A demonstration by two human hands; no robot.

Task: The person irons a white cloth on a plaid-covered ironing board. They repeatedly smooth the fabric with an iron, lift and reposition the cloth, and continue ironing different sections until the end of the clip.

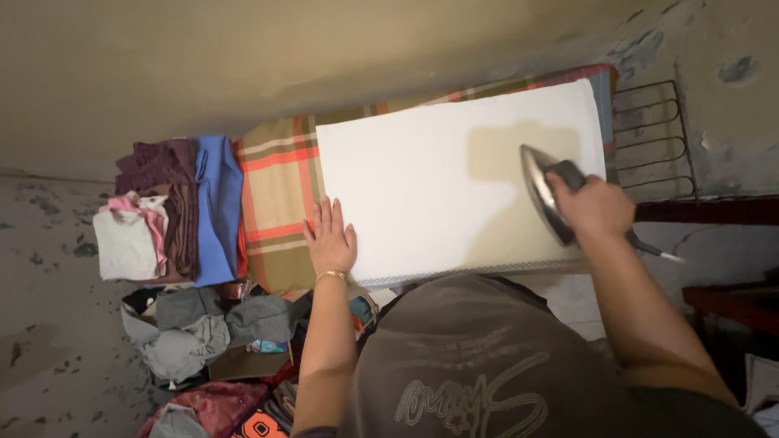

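I read this as the middle of a pressing pass: the white cloth (pixel 438 178) lay flat across the board, filling the centre of the frame from about nine o'clock to two o'clock, over a plaid cover (pixel 280 186) that showed at its left end. My right hand (pixel 596 207) was wrapped closed around the dark handle of the iron (pixel 542 195), which sat sole-down on the cloth toward three o'clock, tip pointing to twelve. My left hand (pixel 329 239) lay flat and spread, fingers wide, palm down on the cloth's left edge at about eight o'clock, gripping nothing, only pinning the fabric. A shadowed patch sat just at eleven o'clock of the iron; I could not tell if it was damp or merely shade.

The next stroke, as I judged it, called for drawing the iron toward nine o'clock across the unpressed stretch while the flat hand kept the cloth taut and well apart from the hot sole.

Counted: one iron, one white cloth, one plaid cover, one wire rest (pixel 649 138) at two o'clock, one folded stack (pixel 174 211) at nine o'clock showing roughly five garments, and one loose heap (pixel 203 332) at seven o'clock, too tangled to number.
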